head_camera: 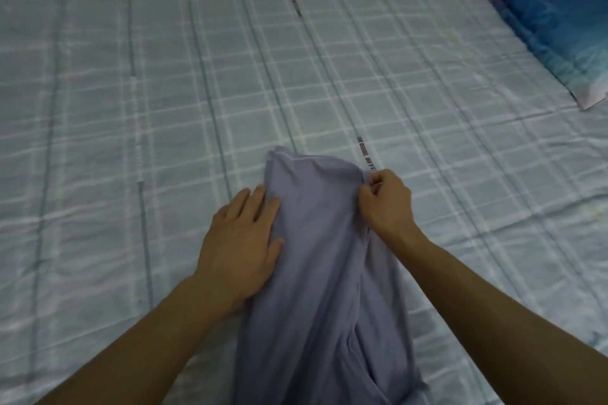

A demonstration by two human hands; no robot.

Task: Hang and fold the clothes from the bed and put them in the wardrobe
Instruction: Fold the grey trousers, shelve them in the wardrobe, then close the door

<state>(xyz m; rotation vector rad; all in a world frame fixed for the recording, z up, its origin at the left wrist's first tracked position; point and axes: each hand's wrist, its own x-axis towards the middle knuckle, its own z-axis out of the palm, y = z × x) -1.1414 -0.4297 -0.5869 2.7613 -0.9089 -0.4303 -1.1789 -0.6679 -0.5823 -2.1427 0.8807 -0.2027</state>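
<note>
Folding at the bed's (131, 108) near edge: left hand (240, 246) flat on the garment (316, 256), right hand (385, 200) pinching its edge, likely to fold next.

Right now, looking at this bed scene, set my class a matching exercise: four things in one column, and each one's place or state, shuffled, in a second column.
Column 1:
1. left hand
2. right hand
3. lilac garment
4. multicoloured pillow

Column 2:
A. at the upper right corner of the bed
B. pinching the cloth's right edge
C. lying lengthwise on the checked bedsheet
D. flat, fingers straight, pressing the cloth's left side

Pairs: 1-D, 2-B, 3-C, 4-A
</note>
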